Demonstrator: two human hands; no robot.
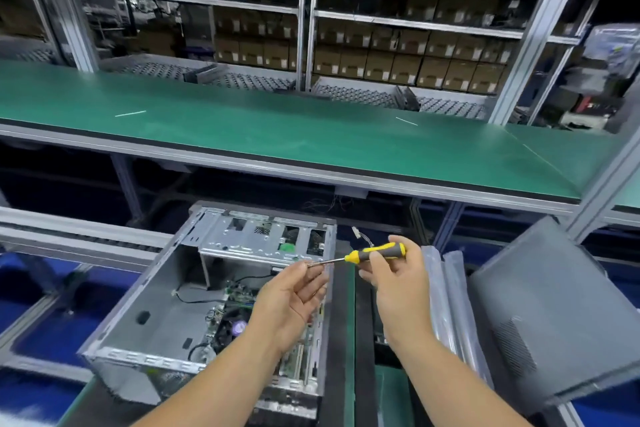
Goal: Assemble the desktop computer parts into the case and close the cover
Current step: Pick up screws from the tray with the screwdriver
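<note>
Two bare forearms come up from the bottom edge, nearest to the camera. The right hand [388, 272] grips the yellow and grey handle of a screwdriver [372, 253], with the fingers curled around it; the tool lies almost level and its metal shaft points to the left. The left hand [294, 291] is turned palm up, with the fingers loosely bent, and its fingertips [313, 267] meet the tip of the shaft. Whether they pinch the tip or only touch it, I cannot tell.

Under the hands stands the open computer case [166, 291], grey metal, with the cover off. Inside it a green motherboard [239, 302] lies at the right side, partly hidden by the left arm, and a metal drive cage [256, 236] sits at the far end. A small white connector [356, 231] on thin wires shows just behind the screwdriver.

To the right of the case lie two long parts in clear plastic bags [446, 305]. Further right a dark grey side panel [540, 305] stands tilted. Behind everything runs a long green workbench [277, 125], and beyond it metal shelves [408, 52] hold brown boxes.
</note>
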